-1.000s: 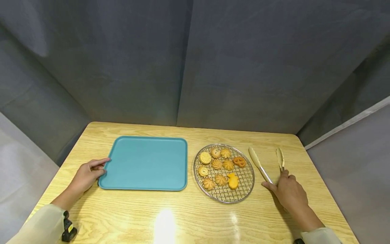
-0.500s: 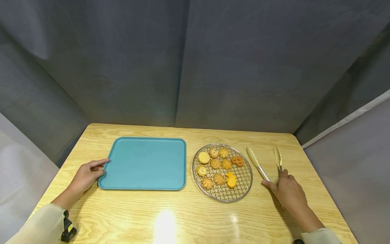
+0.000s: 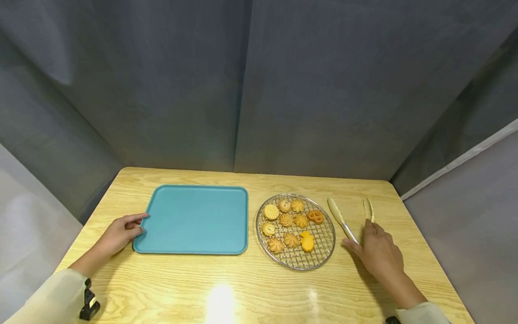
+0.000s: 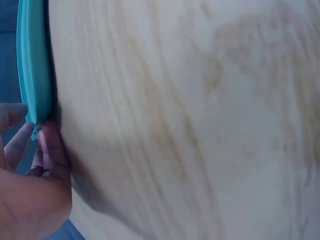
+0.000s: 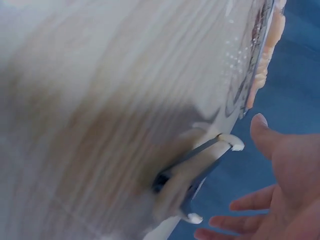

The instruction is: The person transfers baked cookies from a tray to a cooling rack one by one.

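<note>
My left hand pinches the left rim of a blue-green rectangular tray lying flat on the table. In the left wrist view its fingers meet at the edge of the tray. Tongs with cream tips and metal arms lie spread on the table at the right, tips pointing away from me. Over their near part is my right hand, hiding the handle end. The right wrist view has this hand with fingers spread, apart from the tongs.
Between tray and tongs stands a round wire rack with several cookies, among them a pretzel-shaped one and a yellow pineapple-shaped one. Grey curtains enclose the wooden table at the back and sides.
My right hand has shifted slightly forward and left over the tongs, its fingers reaching further along their right arm. The left hand keeps its hold on the tray. The head view has tilted a little.
</note>
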A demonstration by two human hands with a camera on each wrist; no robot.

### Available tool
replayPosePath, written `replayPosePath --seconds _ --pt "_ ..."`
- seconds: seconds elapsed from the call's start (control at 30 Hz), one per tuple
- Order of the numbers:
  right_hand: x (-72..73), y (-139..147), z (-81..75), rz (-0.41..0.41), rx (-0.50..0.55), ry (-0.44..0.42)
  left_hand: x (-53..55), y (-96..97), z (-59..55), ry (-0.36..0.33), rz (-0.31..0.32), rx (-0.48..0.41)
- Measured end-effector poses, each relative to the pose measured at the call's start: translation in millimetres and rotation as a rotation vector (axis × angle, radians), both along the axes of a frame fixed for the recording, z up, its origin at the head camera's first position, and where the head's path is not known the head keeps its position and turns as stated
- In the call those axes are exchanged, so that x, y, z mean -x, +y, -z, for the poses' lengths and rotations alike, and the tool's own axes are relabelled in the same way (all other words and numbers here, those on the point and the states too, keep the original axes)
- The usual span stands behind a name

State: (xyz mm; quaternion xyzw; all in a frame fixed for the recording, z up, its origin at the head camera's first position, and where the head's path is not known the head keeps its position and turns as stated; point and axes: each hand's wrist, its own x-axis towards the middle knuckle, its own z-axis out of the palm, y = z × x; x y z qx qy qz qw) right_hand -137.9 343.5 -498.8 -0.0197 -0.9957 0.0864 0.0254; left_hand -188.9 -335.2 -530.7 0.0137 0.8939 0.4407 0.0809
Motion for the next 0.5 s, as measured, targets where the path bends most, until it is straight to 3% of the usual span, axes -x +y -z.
replayPosePath --seconds 0.3,0.5 --pt "7.9 -22.5 6.1 -0.06 -0.022 0.014 -2.3 11.8 -1.7 0.048 0.134 0.095" --pt "12.6 -39.6 10.5 -0.067 0.004 0.011 -3.9 24.0 3.5 0.069 0.142 0.168"
